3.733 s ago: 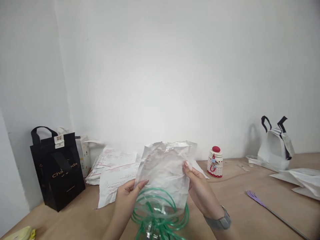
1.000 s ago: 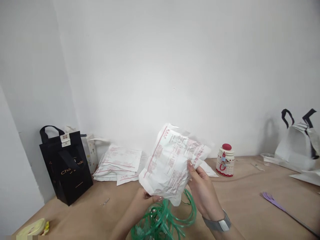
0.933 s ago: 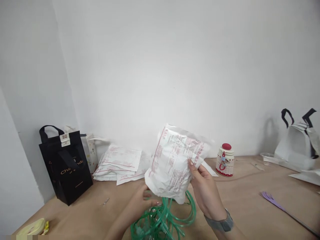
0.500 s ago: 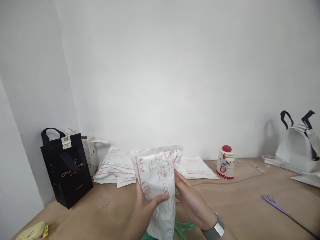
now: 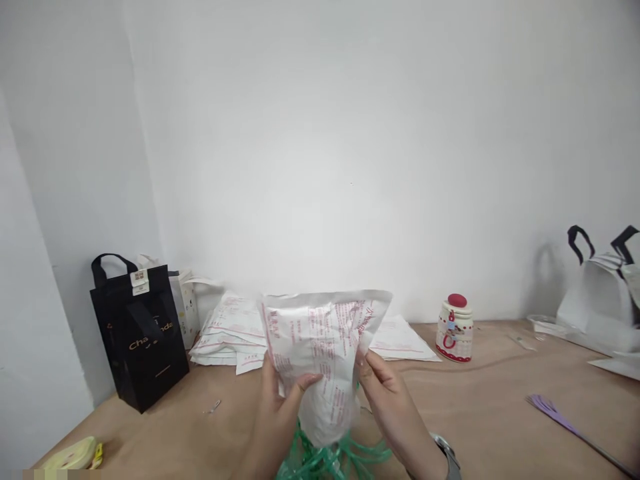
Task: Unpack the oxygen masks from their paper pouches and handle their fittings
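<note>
Between my hands, upright in front of me, is a white packet (image 5: 320, 347) with red print. My left hand (image 5: 283, 400) grips its left side, the thumb lying across the front and the other fingers behind. At the right edge my right hand (image 5: 383, 390) pinches the packet between thumb and fingers. Green plastic tubing (image 5: 325, 460) lies in a tangle beneath the packet's lower end, partly hidden by it. What the packet contains does not show.
Similar packets (image 5: 225, 333) are stacked by the wall, with more flat ones (image 5: 403, 340) behind my right hand. A black bag (image 5: 140, 340) stands left. A white jar with a red knob (image 5: 455, 333), a purple-tipped stick (image 5: 560, 413) and a white bag (image 5: 595, 300) are right.
The packet has turned to face me more fully, its top spread wider and its lower end raised. My right hand has shifted slightly right and down. More green tubing shows below.
</note>
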Demonstrator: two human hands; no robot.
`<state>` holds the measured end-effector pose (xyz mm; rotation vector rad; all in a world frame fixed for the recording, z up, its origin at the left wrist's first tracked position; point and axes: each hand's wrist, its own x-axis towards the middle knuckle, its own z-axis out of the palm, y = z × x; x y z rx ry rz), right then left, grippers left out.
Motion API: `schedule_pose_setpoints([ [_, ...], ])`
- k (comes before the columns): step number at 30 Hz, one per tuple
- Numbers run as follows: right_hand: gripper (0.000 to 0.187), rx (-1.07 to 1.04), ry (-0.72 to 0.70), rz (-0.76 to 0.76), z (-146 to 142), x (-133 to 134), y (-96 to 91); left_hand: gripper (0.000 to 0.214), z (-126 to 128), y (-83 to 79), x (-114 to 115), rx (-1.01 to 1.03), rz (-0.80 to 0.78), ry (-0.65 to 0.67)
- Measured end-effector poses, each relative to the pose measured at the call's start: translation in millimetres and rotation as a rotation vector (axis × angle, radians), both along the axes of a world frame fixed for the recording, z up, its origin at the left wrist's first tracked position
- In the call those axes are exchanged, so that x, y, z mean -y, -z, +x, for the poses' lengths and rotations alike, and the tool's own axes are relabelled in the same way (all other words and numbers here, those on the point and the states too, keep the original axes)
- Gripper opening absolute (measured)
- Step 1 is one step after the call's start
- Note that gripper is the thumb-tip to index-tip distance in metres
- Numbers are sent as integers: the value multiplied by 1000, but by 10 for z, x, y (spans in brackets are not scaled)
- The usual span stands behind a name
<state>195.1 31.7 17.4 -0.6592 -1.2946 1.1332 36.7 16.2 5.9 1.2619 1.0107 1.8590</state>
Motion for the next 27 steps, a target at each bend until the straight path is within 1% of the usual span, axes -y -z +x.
schedule_pose_setpoints([
  [2, 43, 2, -50, -18, 10, 9, -20, 53, -69, -65, 8, 92, 52, -65],
  [4, 48, -35, -125, -87, 0, 3, -24, 43, -143, -124, -13, 192, 81, -86],
  [6, 49, -48, -230, -139, -30, -23, 2, 40, -209, -155, -59, 241, 84, -52],
  [8, 46, -47, -320, -142, -60, -68, 42, 40, -277, -164, -112, 294, 40, -2],
  [10, 41, -43, -344, -136, -67, -119, 75, 39, -358, -172, -151, 381, -25, 37],
  [12, 36, -10, -294, -137, -53, -160, 90, 39, -444, -190, -166, 466, -72, 57],
  [15, 31, 99, -218, -126, -34, -178, 92, 40, -515, -223, -143, 510, -83, 51],
  [18, 36, 179, -183, -69, -54, -153, 104, 43, -449, -244, -81, 517, -90, 52],
  [21, 40, 190, -166, -31, -63, -129, 124, 45, -311, -249, -17, 380, -75, 155],
  [23, 36, 139, -99, -40, -34, -124, 114, 52, -252, -241, -2, 247, -50, 205],
  [25, 33, 38, 14, -56, 21, -122, 69, 66, -248, -221, -23, 161, -17, 180],
  [27, 31, -127, 108, -64, 94, -118, -12, 76, -286, -185, -71, 67, -6, 116],
])
